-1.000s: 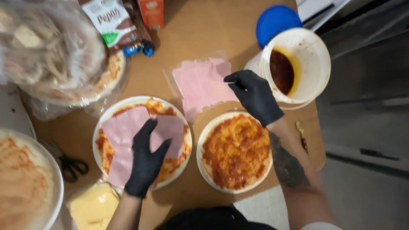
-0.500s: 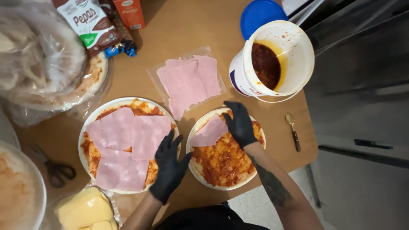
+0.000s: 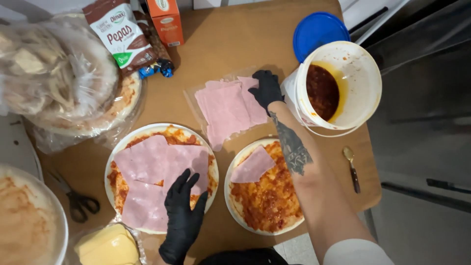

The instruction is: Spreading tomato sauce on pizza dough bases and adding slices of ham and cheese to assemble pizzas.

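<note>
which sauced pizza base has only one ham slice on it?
The right-hand base, under the right forearm: a single slice at its upper left. The base under the left hand carries several.

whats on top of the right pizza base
Red sauce and one ham slice lie on the right pizza base. The right forearm covers its right edge, hiding that part.

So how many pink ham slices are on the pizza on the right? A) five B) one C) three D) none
B: the right pizza has just one ham slice on its sauce, while the right hand reaches to the ham stack.
</note>
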